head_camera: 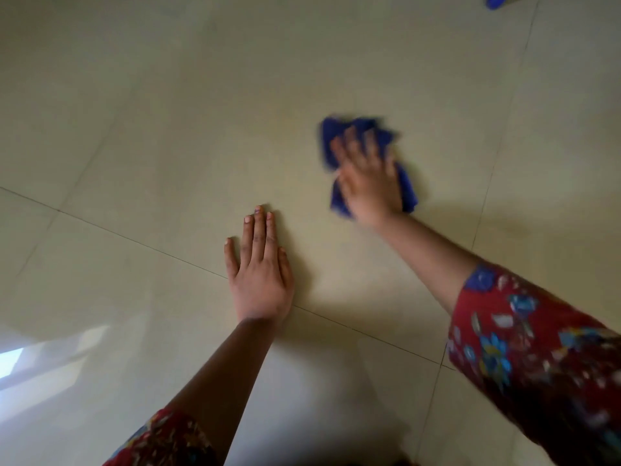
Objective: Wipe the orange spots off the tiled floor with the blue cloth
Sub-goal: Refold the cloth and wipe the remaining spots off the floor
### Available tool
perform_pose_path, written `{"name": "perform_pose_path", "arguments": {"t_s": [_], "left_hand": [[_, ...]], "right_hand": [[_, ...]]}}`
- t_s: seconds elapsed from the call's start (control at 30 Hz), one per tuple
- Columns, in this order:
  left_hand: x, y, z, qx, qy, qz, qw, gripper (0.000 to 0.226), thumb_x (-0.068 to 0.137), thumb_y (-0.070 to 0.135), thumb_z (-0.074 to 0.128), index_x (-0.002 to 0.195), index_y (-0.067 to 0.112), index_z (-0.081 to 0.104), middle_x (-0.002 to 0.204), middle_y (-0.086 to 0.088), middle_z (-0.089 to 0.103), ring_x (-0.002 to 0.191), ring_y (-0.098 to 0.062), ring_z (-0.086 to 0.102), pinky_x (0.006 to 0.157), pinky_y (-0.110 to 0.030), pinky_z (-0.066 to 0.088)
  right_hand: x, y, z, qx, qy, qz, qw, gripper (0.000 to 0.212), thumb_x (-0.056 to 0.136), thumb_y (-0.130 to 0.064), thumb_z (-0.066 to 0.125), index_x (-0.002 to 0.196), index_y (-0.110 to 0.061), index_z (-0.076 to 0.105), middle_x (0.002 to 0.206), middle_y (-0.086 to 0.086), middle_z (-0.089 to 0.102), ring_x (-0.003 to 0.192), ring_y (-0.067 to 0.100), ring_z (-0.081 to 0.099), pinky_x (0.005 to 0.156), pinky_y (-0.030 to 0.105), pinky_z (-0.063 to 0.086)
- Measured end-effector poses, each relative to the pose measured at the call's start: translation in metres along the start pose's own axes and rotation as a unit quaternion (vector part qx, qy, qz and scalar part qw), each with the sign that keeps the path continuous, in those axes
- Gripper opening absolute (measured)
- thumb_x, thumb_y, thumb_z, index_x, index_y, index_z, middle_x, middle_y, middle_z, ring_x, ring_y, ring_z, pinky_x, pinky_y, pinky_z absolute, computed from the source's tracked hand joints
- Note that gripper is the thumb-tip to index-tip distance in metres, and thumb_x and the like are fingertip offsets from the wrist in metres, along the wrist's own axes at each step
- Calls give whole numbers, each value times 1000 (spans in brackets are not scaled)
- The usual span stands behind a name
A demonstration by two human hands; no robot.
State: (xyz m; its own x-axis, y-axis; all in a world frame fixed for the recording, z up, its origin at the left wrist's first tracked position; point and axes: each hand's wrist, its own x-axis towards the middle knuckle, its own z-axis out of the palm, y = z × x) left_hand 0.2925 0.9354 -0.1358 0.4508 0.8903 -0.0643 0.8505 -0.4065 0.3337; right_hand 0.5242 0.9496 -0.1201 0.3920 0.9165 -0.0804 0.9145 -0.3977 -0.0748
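Note:
The crumpled blue cloth [336, 129] lies on the beige tiled floor [168, 129], right of centre. My right hand [368, 176] presses flat on top of it with straight, spread fingers; hand and cloth are motion-blurred. My left hand [258, 267] rests palm down on the floor nearer to me, fingers straight, across a grout line. No orange spots show clearly; only a faint darker haze lies on the tile around the cloth.
A small blue object [495, 1] peeks in at the top right edge. Grout lines [100, 227] cross the floor diagonally. A bright window reflection [10, 363] sits at the lower left. My red flowered sleeves fill the bottom corners.

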Motion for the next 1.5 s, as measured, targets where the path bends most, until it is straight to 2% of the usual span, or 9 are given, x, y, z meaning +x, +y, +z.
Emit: {"name": "perform_pose_path", "arguments": {"t_s": [0.1,0.23,0.4,0.67,0.83,0.97,1.1,1.3,1.5], "left_hand": [[-1,-1,0,1,-1,5,1000,57,100,27,24,155,18,13,163,4,7,149,-10,2,121,-42,6],[-1,1,1,-4,-6,5,1000,57,101,28,23,156,19,10,163,5,4,149,-10,-1,121,-43,4],[1,0,0,8,-2,10,1000,57,100,27,23,155,17,12,163,2,7,150,-12,2,121,-42,3],[0,0,0,13,1,10,1000,56,100,27,24,155,16,16,163,2,9,150,-13,6,120,-43,6],[-1,-1,0,7,-7,8,1000,56,101,28,23,155,17,13,163,2,7,150,-12,3,120,-43,6],[0,-3,-1,9,-6,11,1000,55,101,28,24,154,16,18,162,1,14,150,-13,6,120,-43,6],[-1,-1,-2,2,-10,13,1000,57,100,29,23,155,18,14,163,2,9,150,-12,4,120,-42,5],[0,-3,-3,5,-19,17,1000,57,100,29,24,155,18,12,163,3,7,150,-12,1,121,-43,5],[1,1,-3,12,-17,13,1000,58,99,29,22,155,17,14,163,2,8,150,-13,4,120,-46,10]], "right_hand": [[-32,-7,9,-38,-34,-236,970,53,101,-39,22,153,-29,21,161,-3,19,149,19,10,116,46,14],[43,5,-12,27,7,39,999,52,102,-36,22,152,-24,26,161,1,20,149,26,14,118,47,15],[16,-53,13,46,17,-235,971,47,99,-33,32,143,-22,46,151,2,41,142,27,34,110,44,27],[30,-78,19,62,18,-276,959,46,99,-29,35,140,-19,50,148,5,46,140,30,37,110,45,27],[96,-71,-10,68,-5,-26,997,47,101,-26,35,148,-23,37,158,1,30,148,28,18,118,43,15],[53,-100,9,51,-37,-295,953,46,101,-36,32,147,-33,37,157,-9,30,147,19,21,114,39,17],[130,-94,-16,36,-27,-6,999,50,104,-41,25,153,-36,20,162,-11,13,150,19,5,120,43,7],[132,-101,-11,52,-43,-69,995,50,103,-45,23,153,-38,16,162,-14,10,150,17,3,120,43,2],[89,56,-12,65,30,184,980,51,102,-41,29,152,-35,22,162,-8,15,149,22,9,117,46,8]]}}
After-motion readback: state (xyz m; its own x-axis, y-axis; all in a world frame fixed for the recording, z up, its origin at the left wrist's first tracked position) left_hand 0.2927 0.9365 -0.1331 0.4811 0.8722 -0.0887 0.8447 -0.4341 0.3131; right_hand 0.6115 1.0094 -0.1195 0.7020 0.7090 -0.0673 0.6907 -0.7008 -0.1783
